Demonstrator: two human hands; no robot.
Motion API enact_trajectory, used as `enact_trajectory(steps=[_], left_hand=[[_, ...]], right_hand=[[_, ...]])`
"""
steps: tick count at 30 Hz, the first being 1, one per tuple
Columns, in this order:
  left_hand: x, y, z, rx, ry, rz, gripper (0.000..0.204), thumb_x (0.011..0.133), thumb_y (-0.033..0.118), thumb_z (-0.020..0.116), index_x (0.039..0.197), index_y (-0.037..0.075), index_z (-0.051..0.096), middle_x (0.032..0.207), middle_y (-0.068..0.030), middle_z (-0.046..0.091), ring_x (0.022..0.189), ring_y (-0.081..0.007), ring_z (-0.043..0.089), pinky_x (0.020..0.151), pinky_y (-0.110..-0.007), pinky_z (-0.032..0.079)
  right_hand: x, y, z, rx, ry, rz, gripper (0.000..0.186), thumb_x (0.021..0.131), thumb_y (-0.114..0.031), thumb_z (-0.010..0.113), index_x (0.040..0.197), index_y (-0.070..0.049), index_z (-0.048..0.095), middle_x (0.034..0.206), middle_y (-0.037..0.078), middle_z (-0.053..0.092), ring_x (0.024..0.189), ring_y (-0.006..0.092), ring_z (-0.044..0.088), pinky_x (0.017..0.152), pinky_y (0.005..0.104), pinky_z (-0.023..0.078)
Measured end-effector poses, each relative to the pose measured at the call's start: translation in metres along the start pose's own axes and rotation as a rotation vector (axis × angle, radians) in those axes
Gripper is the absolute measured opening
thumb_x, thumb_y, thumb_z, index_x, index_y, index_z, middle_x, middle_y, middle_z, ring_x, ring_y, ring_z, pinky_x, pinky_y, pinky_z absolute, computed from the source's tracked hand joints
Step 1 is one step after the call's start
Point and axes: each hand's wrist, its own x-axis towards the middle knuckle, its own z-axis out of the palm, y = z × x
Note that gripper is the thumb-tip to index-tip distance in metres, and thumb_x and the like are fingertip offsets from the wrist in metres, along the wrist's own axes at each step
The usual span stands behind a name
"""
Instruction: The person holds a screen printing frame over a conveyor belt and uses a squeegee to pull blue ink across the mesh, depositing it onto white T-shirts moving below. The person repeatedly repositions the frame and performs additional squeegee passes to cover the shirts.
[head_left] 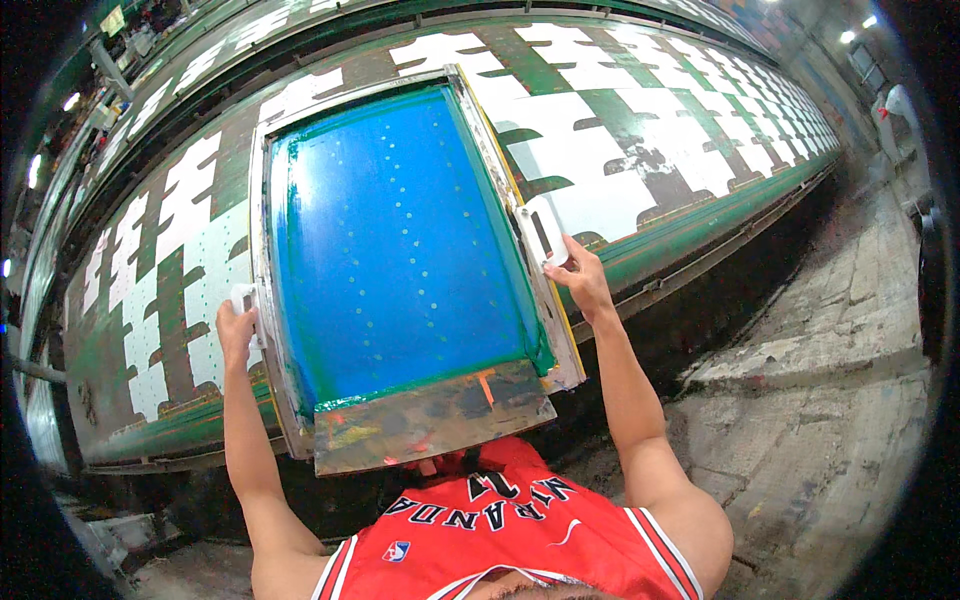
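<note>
On the chest of the red jersey (470,550), one row of black letters and one black number are showing. Two small marks are also appearing there: one red, white and blue patch (397,551) and one white curved mark (566,533). On the far bar of the frame (261,200), some tiny dark marks are sitting, too small for reading.

Two hands are gripping two white handles. The left hand (235,328) is closing around the left handle (241,293); the right hand (582,282) is clamping the lower end of the right handle (555,232) between thumb and fingers. The one frame is spanning the table (660,240), its near end projecting beyond the near edge, towards the person; whether it is touching the table, I cannot tell. Inside it, one blue screen (400,260) is bearing pale dots. One stained board (430,418) with one orange streak (486,388) is crossing the near end. Many white pieces (590,140) are lying in rows, too many for a certain count.
</note>
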Motion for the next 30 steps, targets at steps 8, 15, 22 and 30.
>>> enact_trajectory(steps=[8,15,22,30], left_hand=[[-0.015,0.003,0.01,0.035,-0.002,-0.072,0.027,0.078,0.008,0.072,0.1,-0.005,0.062,0.096,-0.0218,0.069,0.088,-0.0319,0.07,0.077,-0.043,0.053],[-0.03,0.016,0.007,0.1,-0.053,-0.126,0.026,0.079,0.007,0.069,0.1,-0.005,0.058,0.099,-0.021,0.068,0.089,-0.0306,0.069,0.078,-0.042,0.053],[-0.04,0.049,0.006,-0.032,-0.084,-0.15,0.024,0.081,0.007,0.068,0.099,-0.004,0.057,0.092,-0.0157,0.065,0.081,-0.0229,0.065,0.07,-0.038,0.053],[-0.033,0.057,0.004,0.081,0.002,-0.081,0.025,0.081,0.007,0.07,0.098,-0.005,0.056,0.089,-0.0164,0.065,0.072,-0.024,0.066,0.058,-0.039,0.053]], right_hand=[[0.029,0.022,-0.003,-0.099,0.01,0.012,0.063,0.079,-0.018,0.075,0.133,0.007,0.057,0.099,0.007,0.067,0.089,0.0161,0.061,0.085,0.0315,0.049],[0.043,0.031,-0.017,-0.137,0.069,0.044,0.083,0.075,-0.029,0.078,0.137,0.017,0.049,0.114,0.026,0.07,0.101,0.0294,0.067,0.093,0.0363,0.05],[0.066,0.015,-0.022,-0.042,-0.005,0.052,0.077,0.081,-0.019,0.074,0.144,0.014,0.045,0.101,0.013,0.068,0.088,0.0188,0.064,0.084,0.0313,0.052],[0.096,0.018,-0.017,-0.061,0.045,0.079,0.082,0.076,-0.021,0.079,0.142,0.015,0.046,0.098,0.016,0.068,0.085,0.0211,0.066,0.078,0.0334,0.053]])
